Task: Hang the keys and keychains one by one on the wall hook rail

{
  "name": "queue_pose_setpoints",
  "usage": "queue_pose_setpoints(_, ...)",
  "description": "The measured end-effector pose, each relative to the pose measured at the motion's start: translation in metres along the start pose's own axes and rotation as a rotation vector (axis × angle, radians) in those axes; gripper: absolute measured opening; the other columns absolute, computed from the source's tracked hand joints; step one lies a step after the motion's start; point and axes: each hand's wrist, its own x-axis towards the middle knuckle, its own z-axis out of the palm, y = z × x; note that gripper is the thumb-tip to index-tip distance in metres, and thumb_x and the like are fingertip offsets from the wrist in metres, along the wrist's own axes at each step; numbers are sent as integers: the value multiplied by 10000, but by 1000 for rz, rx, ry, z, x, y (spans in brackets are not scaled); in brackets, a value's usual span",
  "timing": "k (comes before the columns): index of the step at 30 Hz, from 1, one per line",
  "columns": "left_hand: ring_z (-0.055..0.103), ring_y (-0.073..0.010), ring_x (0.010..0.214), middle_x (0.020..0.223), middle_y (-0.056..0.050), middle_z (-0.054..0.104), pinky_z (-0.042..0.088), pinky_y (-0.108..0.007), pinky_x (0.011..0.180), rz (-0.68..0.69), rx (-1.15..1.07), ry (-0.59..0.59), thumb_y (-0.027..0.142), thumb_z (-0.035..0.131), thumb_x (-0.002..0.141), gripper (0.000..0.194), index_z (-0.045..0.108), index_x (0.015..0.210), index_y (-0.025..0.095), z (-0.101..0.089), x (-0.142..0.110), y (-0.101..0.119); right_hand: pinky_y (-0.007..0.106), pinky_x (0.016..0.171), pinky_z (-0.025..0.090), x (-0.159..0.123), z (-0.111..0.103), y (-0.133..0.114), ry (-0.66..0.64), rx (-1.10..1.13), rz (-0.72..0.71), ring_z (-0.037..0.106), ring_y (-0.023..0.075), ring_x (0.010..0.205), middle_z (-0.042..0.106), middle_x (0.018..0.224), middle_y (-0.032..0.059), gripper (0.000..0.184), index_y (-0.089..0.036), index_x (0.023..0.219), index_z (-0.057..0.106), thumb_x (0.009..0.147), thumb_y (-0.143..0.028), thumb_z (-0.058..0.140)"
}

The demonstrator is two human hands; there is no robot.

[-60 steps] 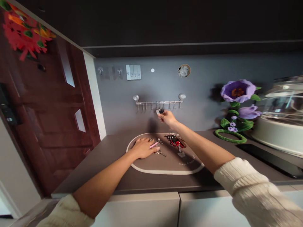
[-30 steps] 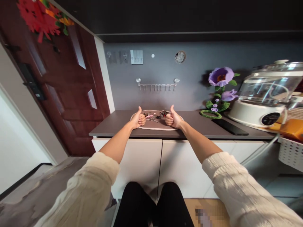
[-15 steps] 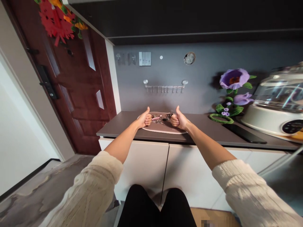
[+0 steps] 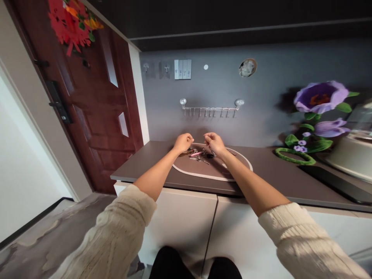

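On the counter lies an oval brown mat with a pale rim. Several keys on rings are bunched near its far middle, among them a pink strip-like piece and a small black piece. My left hand is above the mat's far left edge, fingers curled in, with nothing visible in it. Over the right side of the keys hovers my right hand, its fingers bent and drawn together, thumb side toward the left hand. It hides part of the bunch.
A clear hook rail is fixed to the grey wall behind the mat. To the right stand a purple flower ornament, a black phone and a pale appliance. A dark cabinet overhangs the counter; a red-brown door is left.
Both hands have gone from raised-thumb fists to lowered thumbs with curled fingers, and moved closer together and farther over the mat. The view has come nearer the counter.
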Motion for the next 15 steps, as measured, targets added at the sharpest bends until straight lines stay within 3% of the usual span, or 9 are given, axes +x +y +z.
queue_pose_setpoints(3,505,-121,668,741,-30,609,376,-242,649,47,124,-7,222,508,764,137,630,774,160,10,1,-11,227,622,425,8,6,14,62,-232,-109,519,101,614,588,707,8,165,-158,912,554,783,-209,466)
queue_pose_setpoints(7,528,-148,742,825,-52,622,382,-257,688,92,244,-101,246,527,759,155,658,799,175,15,-2,-21,267,766,421,9,5,26,18,-476,-199,568,139,784,640,871,64,184,-148,919,591,784,-194,474)
queue_pose_setpoints(15,519,-144,636,705,-44,631,354,-247,617,131,268,-287,361,566,720,221,692,748,181,9,-6,-21,242,747,414,2,3,23,-50,-699,-222,586,151,802,665,883,70,174,-162,867,634,788,-175,480)
